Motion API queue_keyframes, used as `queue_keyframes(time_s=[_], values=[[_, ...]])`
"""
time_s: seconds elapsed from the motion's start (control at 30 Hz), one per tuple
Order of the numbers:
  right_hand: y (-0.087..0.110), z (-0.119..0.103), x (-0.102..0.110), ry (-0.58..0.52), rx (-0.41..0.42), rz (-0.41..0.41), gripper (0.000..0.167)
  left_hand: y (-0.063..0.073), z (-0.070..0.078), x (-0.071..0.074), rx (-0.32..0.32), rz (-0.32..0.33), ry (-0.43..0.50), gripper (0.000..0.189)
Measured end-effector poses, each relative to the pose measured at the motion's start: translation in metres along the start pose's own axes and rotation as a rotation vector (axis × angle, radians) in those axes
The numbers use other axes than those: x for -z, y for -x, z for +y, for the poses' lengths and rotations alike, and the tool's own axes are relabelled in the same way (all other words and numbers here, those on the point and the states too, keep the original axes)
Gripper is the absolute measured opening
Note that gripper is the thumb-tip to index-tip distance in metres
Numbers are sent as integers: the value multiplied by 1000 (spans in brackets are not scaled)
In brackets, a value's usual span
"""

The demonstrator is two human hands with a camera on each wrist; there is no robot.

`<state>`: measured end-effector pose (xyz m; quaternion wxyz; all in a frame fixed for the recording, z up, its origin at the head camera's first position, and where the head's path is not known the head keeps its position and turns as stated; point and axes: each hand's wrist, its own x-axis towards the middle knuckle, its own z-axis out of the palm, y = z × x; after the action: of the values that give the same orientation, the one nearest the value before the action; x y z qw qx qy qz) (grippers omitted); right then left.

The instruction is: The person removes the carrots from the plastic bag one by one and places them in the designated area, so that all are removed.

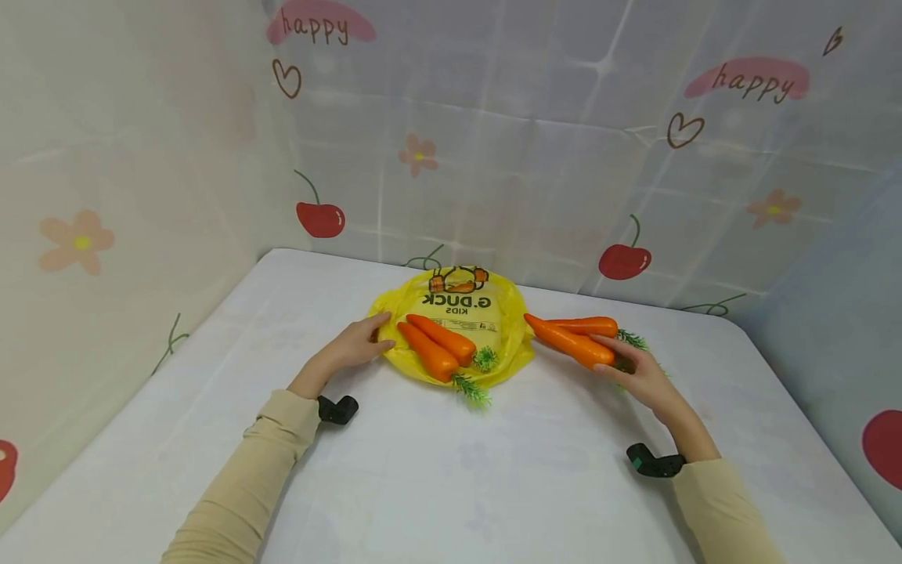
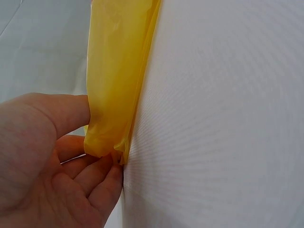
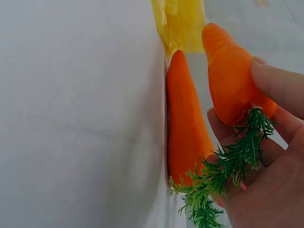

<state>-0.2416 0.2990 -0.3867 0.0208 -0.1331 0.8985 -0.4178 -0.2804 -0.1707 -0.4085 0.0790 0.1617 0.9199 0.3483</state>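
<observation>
At the left rim of a yellow plastic bag (image 1: 517, 329), my left hand (image 1: 355, 345) holds the edge. The left wrist view shows its thumb against the bag (image 2: 118, 71) and the curled fingers at the lower edge. Two orange toy carrots (image 1: 427, 352) with green tops lie on the bag's front part. To the right, my right hand (image 1: 637, 372) grips a carrot (image 1: 574, 345) near its leafy end, thumb on one side and fingers on the other. In the right wrist view this carrot (image 3: 232, 80) is raised beside another carrot (image 3: 185, 128), which lies on the table.
A white-covered table (image 1: 451, 478) spreads under everything. Behind it hangs a pale curtain (image 1: 507, 180) printed with cherries, flowers and words. Black wrist cameras sit under both forearms, the left camera (image 1: 338, 410) and the right camera (image 1: 654, 462).
</observation>
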Motion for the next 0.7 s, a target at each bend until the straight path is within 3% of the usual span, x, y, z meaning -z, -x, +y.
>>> queue_keyframes(time_s=[0.37,0.7], values=[[13,7,9,1,0,-62,59,0,1,1,0,-5,-1,63],[15,15,10,70,-40,-59,63,0,0,1,3,-6,-1,63]])
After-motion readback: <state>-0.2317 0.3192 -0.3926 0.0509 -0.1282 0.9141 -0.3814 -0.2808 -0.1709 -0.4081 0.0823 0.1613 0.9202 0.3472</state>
